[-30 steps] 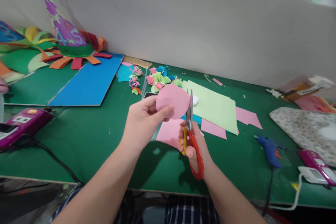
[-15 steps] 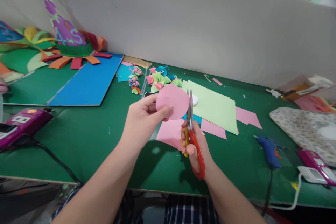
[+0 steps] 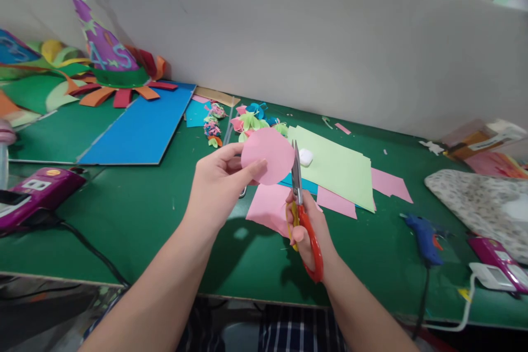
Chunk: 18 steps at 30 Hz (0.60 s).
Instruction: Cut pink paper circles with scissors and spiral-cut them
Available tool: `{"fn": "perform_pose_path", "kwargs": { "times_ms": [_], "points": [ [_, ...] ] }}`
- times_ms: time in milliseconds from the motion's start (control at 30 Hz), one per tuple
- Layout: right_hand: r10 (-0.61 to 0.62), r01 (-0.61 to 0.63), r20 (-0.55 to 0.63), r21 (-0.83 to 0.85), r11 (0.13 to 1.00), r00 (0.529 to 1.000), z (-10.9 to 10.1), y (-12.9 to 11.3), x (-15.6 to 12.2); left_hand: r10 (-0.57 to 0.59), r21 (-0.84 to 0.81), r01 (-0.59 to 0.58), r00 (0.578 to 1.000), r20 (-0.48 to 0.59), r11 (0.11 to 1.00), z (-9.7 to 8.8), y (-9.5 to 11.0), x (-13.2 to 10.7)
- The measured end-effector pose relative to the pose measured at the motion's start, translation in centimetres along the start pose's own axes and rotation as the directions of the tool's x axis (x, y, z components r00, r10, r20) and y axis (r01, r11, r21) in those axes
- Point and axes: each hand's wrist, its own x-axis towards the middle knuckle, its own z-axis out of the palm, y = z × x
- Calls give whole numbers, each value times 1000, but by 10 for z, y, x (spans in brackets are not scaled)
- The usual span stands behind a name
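Note:
A round piece of pink paper (image 3: 270,151) is pinched between the thumb and fingers of my left hand (image 3: 223,184), held up above the table. My right hand (image 3: 311,225) grips scissors (image 3: 307,220) with red and yellow handles, blades pointing up. The blade tips are close together at the right edge of the pink circle. Beneath the hands lies a pink paper offcut (image 3: 268,209). Behind the scissors a white eraser-like block (image 3: 306,157) rests on a stack of light green paper (image 3: 338,168).
Folded paper flowers (image 3: 251,118) lie behind my left hand. A purple paper party hat (image 3: 109,52) and a blue board (image 3: 140,132) occupy the left. At the right are a blue glue gun (image 3: 424,236), a patterned cloth (image 3: 474,203) and a purple power strip (image 3: 495,258).
My left hand has shifted slightly left and up with the pink circle. The scissor blades have closed closer together and tilted a little left.

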Motion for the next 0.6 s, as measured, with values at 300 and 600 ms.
{"fn": "perform_pose_path", "kwargs": {
  "times_ms": [300, 600],
  "points": [
    [-84, 84, 2, -104, 991, 996, -5, 4, 0, 36, 26, -34, 997, -71, 999, -6, 0, 4],
    [-133, 141, -142, 47, 989, 981, -10, 0, 10, -300, 379, 105, 809, 505, 920, -10, -5, 7]
  ]
}}
